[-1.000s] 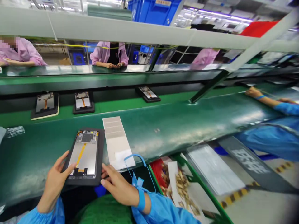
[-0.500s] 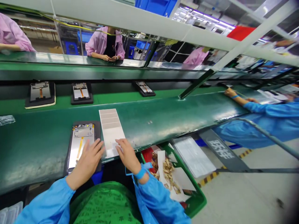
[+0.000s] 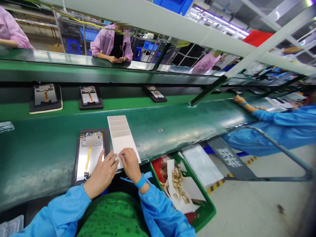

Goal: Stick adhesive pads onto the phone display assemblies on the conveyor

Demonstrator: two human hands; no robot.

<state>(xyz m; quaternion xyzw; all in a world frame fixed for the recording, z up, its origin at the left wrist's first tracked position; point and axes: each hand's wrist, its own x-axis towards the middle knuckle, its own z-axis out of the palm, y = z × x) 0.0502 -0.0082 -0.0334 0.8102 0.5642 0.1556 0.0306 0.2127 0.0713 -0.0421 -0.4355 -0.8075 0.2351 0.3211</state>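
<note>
1. Green bench runs across the head view from 9 to 3 o'clock; green belt lies beyond, with more units at 9-10 o'clock and 12.
2. Opened tablet-like unit: 8 o'clock from frame centre, on a dark pad at the near bench edge. Board at its 12, yellow flex strip running toward 6.
3. White sheet with grey-beige bands sits just beside, at the unit's 3 o'clock.
4. Left hand: open, not gripping; palm over the unit's 4-5 o'clock corner, fingers reaching the sheet's low left edge. Contact pressure not visible.
5. Right hand: thumb and index close together at the sheet's lower part. Can't tell if anything is pinched.
6. Handling, my take: steady sheet flat with left fingertips, work the edge with right, low angle, slow. Keep left palm light and off the flex. Watch loose blue wrist strap doesn't snag.
7. Green crate with paper scraps: 5 o'clock. Co-worker's blue sleeve: 3 o'clock.
8. Text: large white characters on grey panel, 4 o'clock; not confidently readable. Print on green garment too small. No brand legible on unit.
</note>
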